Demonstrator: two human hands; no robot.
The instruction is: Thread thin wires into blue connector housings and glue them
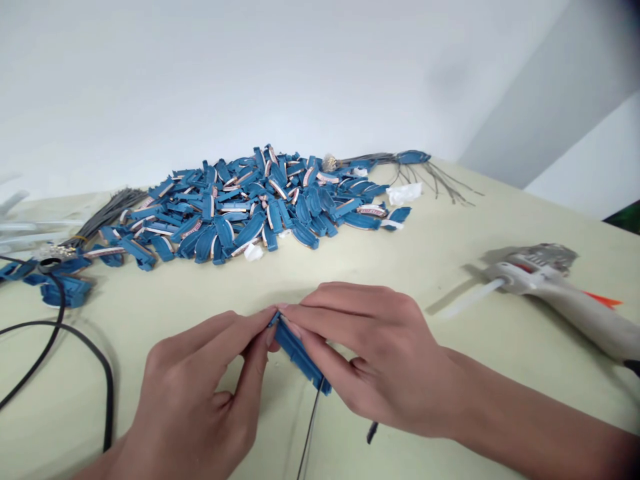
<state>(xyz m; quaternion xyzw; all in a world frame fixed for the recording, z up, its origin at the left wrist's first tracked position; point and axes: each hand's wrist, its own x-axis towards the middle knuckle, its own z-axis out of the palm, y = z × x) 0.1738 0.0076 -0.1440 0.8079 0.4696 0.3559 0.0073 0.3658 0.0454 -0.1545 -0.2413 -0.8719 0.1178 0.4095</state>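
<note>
A long blue plastic piece (303, 360) is held at the lower middle, slanting down to the right. My left hand (210, 380) pinches its upper end from the left between thumb and forefinger. From the right, my right hand (370, 347) grips the same end with fingertips pressed together, and its palm partly covers the piece. A thin dark wire (311, 427) runs down from the piece's lower end toward the bottom edge. The small contact between the fingertips is mostly hidden.
A large pile of blue pieces (240, 213) lies behind the hands. Bundles of thin grey wires (107, 213) rest at its sides. A glue gun (555, 287) lies at the right, and a black cable (107, 373) loops at the left.
</note>
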